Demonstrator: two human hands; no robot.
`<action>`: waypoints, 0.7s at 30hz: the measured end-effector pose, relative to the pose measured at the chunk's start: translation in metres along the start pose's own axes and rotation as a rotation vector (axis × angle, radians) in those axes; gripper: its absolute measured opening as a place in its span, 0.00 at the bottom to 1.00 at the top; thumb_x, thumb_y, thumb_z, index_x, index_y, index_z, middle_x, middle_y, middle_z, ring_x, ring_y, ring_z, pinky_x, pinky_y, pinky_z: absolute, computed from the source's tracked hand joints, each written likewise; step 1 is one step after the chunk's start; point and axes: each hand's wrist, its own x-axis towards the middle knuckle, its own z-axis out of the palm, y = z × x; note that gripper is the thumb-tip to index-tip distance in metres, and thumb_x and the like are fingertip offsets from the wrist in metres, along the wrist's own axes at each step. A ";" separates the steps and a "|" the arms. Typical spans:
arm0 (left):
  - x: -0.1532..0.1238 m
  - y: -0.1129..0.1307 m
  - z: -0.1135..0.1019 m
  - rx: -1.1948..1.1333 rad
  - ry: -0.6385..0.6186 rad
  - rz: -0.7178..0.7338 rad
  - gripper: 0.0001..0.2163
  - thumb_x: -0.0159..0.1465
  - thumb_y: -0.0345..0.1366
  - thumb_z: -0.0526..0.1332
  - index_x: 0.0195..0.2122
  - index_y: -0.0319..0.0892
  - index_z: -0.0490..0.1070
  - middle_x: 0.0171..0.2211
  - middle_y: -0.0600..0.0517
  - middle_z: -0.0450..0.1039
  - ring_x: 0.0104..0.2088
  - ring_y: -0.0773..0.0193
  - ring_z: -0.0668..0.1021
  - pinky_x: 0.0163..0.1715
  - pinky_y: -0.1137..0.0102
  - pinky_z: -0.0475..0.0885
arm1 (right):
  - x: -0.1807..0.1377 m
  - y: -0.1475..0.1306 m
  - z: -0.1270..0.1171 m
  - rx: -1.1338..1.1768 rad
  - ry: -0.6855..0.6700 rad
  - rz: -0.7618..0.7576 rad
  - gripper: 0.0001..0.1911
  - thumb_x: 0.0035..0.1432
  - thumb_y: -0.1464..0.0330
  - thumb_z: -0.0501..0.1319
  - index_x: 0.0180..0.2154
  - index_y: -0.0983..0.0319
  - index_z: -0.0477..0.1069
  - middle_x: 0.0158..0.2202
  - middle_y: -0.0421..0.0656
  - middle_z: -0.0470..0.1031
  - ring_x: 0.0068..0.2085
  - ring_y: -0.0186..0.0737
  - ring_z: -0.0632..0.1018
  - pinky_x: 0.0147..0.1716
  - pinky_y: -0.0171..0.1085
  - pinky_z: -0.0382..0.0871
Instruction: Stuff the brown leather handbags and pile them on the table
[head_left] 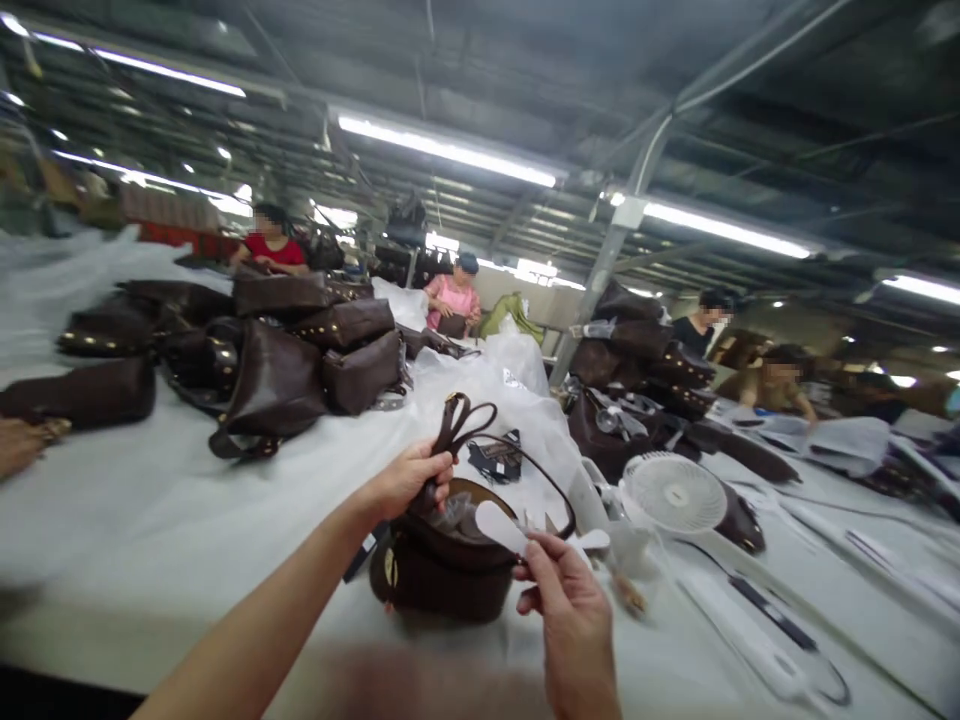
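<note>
A dark brown leather handbag (450,585) stands upright on the white-covered table, its top open and clear plastic (459,512) showing inside. My left hand (414,482) is closed around a folded brown leather strap (456,425), holding its loops up over the bag's left rim. Between thumb and fingers, my right hand (566,595) pinches a thin white piece with a rounded end (499,527), at the bag's right front. A second white rounded end (592,540) shows behind that hand; whether it belongs to the same piece I cannot tell. The bag's thin handle arches at its right side.
Brown bags (277,375) are heaped at left, and another stack (637,350) stands at right. A white fan (675,492) and a cable (765,605) lie to the right. Black tags (495,457) rest behind the bag. Another person's hand (26,445) is at the left edge.
</note>
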 end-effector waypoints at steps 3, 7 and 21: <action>0.000 0.000 0.001 0.123 0.034 0.071 0.09 0.58 0.38 0.61 0.32 0.42 0.61 0.18 0.61 0.59 0.14 0.72 0.65 0.14 0.77 0.62 | 0.018 -0.007 0.039 -0.151 0.062 -0.156 0.24 0.48 0.51 0.64 0.40 0.62 0.72 0.23 0.39 0.74 0.21 0.36 0.72 0.18 0.33 0.66; -0.005 0.003 0.006 0.321 0.035 0.152 0.06 0.57 0.33 0.57 0.36 0.41 0.66 0.18 0.59 0.62 0.15 0.70 0.64 0.16 0.75 0.60 | 0.036 -0.015 0.078 -0.072 0.053 -0.219 0.16 0.48 0.57 0.64 0.35 0.61 0.71 0.25 0.38 0.74 0.22 0.34 0.72 0.20 0.32 0.65; -0.008 0.010 0.008 0.732 -0.066 0.224 0.35 0.62 0.32 0.54 0.69 0.43 0.41 0.32 0.53 0.75 0.30 0.63 0.74 0.35 0.70 0.68 | 0.038 -0.012 0.106 0.488 -0.226 0.212 0.24 0.40 0.52 0.72 0.30 0.63 0.68 0.17 0.34 0.66 0.18 0.29 0.68 0.13 0.27 0.55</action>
